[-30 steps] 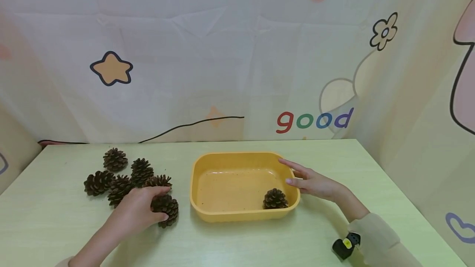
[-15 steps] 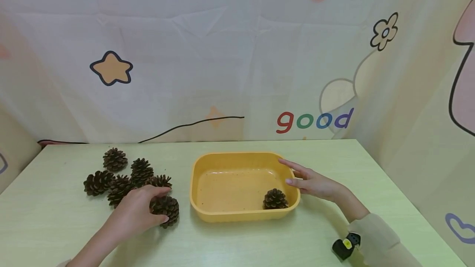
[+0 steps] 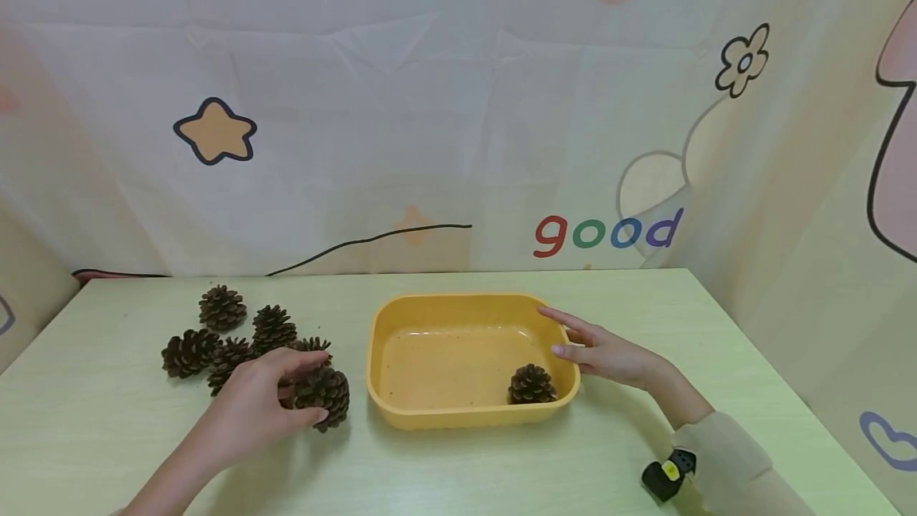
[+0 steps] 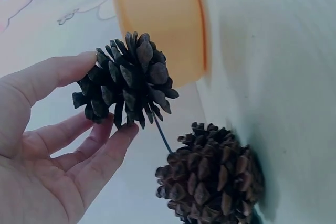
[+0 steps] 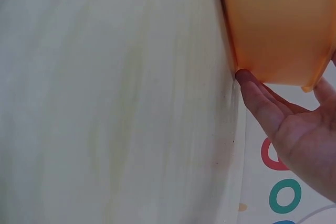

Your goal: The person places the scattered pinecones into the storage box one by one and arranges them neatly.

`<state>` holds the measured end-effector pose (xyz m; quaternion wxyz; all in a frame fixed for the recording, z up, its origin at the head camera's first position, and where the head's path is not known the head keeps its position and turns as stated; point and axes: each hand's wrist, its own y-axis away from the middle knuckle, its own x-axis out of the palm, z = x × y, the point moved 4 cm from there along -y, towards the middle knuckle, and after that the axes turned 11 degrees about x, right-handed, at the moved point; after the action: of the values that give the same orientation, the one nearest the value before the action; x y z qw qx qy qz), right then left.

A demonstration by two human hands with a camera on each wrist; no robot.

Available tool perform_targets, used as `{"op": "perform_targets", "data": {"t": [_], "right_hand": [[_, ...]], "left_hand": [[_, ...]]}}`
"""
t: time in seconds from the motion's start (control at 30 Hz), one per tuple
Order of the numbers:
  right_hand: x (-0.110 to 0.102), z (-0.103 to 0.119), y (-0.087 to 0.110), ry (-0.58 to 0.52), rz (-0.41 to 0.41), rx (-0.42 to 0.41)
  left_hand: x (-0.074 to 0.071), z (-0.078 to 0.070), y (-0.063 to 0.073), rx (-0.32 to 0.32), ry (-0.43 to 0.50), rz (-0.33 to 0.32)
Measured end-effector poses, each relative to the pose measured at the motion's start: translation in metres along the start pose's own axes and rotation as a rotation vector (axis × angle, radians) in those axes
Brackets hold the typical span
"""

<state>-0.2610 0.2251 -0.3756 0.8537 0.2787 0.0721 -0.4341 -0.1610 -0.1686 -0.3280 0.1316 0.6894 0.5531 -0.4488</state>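
Note:
My left hand (image 3: 254, 404) pinches a brown pine cone (image 3: 327, 398) between thumb and fingers, left of the yellow plastic basin (image 3: 458, 419). In the left wrist view this pine cone (image 4: 128, 80) is held off the tabletop, its scales spread. My right hand (image 3: 609, 355) touches the basin's right end with fairly straight fingers, thumb at the rim. Low against the basin's outer wall, a fingertip (image 5: 243, 75) shows in the right wrist view. One pine cone (image 3: 532, 385) sits inside the basin, in its near right corner.
Several more pine cones (image 3: 189, 353) lie grouped on the left of the pale table (image 3: 444, 476), partly behind my left hand. A printed cloth (image 3: 444, 102) hangs along the back edge. A small black device (image 3: 668, 478) is by my right sleeve.
The pine cone in my left hand has risen slightly off the table and shifted a little to the right. My right hand and the basin have stayed put.

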Motion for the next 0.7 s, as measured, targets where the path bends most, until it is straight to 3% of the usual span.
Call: {"op": "perform_targets", "data": {"t": [0.7], "right_hand": [[0.0,0.0,-0.001,0.006,-0.004,0.002]], "left_hand": [[-0.006,-0.025,-0.009,0.087,0.107,-0.08]]}}
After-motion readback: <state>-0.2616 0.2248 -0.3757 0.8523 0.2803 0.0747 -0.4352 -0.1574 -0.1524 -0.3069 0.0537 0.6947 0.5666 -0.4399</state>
